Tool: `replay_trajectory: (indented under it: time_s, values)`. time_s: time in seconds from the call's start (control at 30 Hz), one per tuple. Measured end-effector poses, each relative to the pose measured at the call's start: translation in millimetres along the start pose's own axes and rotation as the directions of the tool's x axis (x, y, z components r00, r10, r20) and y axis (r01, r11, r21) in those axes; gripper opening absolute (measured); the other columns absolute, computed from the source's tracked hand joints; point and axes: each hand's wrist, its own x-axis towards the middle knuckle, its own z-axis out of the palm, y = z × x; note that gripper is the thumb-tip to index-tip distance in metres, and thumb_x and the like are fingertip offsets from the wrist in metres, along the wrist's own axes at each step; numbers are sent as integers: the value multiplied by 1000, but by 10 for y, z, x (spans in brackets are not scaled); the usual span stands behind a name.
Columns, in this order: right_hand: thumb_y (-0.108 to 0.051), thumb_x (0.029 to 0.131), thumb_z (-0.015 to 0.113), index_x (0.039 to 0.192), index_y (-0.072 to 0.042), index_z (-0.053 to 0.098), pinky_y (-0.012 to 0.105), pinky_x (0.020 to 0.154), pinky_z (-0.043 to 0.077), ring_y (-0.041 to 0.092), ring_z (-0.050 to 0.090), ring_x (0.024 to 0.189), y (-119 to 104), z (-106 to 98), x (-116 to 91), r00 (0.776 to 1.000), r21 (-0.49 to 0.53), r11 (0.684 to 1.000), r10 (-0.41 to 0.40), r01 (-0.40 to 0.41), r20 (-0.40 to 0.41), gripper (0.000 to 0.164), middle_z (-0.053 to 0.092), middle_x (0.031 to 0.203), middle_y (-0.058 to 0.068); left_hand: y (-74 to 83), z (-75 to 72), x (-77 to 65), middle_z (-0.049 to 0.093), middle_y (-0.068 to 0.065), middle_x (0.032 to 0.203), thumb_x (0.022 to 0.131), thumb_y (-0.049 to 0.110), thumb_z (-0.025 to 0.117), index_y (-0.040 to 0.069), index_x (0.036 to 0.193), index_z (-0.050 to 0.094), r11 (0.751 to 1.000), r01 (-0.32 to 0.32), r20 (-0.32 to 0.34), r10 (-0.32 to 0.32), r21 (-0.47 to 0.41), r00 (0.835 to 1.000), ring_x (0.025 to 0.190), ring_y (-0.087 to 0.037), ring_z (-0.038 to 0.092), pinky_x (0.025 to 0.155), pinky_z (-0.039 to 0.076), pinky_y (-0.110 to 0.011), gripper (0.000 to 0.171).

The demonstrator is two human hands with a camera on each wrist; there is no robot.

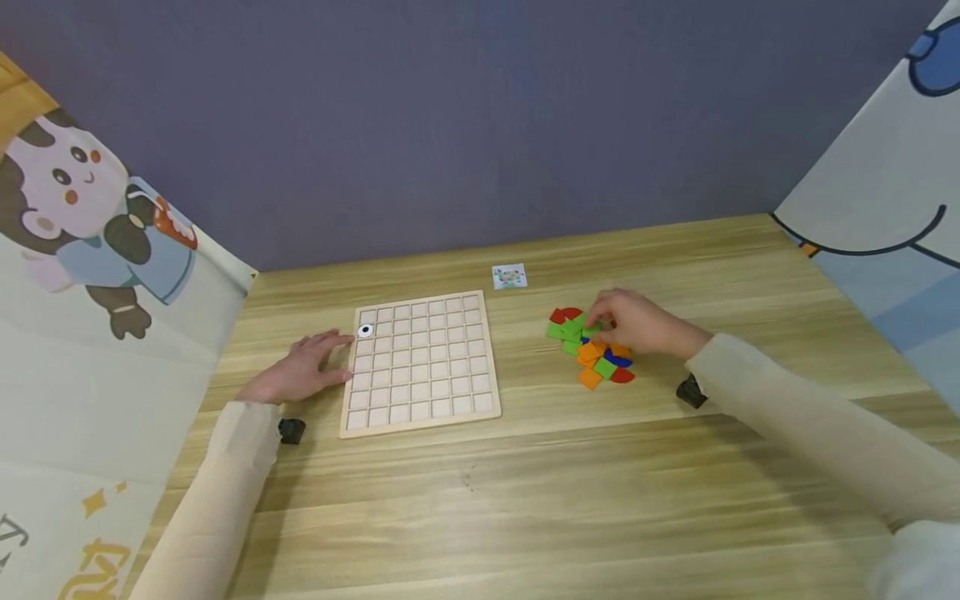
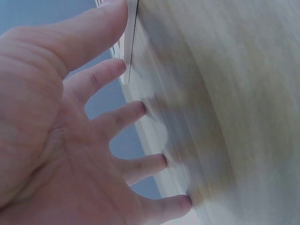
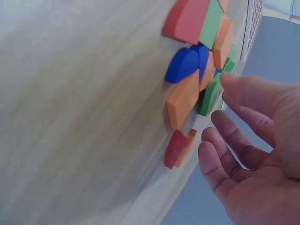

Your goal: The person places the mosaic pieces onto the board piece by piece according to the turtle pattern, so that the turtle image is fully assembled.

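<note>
A wooden grid board (image 1: pixel 420 365) lies on the table, with a white round piece with a black dot (image 1: pixel 365 331) in a cell near its upper left. My left hand (image 1: pixel 311 367) rests at the board's left edge, fingers spread; its fingertips (image 2: pixel 139 108) touch down beside the board in the left wrist view. My right hand (image 1: pixel 633 321) reaches over a pile of flat coloured pieces. Its thumb and forefinger are bent toward a green piece (image 3: pixel 209 96), a small gap between their tips; a firm hold is not visible. Orange pieces (image 3: pixel 183 101), blue pieces (image 3: pixel 182 64) and red pieces (image 3: pixel 187 21) lie around it.
A small printed card (image 1: pixel 510 276) lies behind the board, toward the dark back panel (image 1: pixel 450 125). Patterned side panels (image 1: pixel 67 350) flank the wooden table (image 1: pixel 480 508). Black wrist devices (image 1: pixel 292 431) hang under both forearms.
</note>
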Motion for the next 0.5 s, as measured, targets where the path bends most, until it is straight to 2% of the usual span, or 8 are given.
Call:
replay_trajectory:
  time_s: [0.3,0.5]
  values:
    - [-6,81,74,98,-8,69,33,62,44,16,47,68,27,51,-26,1000,35,999,3,-2,-20,18,57,88,4,-2,-3,4,16,-30,150,94,36,59,5,146,32,1000,14,0,-14,1,1000,136,-49,9,105,3,-65,67]
    - [-3,82,73,99,-8,70,34,66,48,17,52,73,37,74,-29,999,73,996,50,-48,-16,19,58,90,3,22,-5,-13,15,-30,150,94,36,58,4,146,32,1000,18,4,-18,-5,1000,136,-49,9,105,2,-65,67]
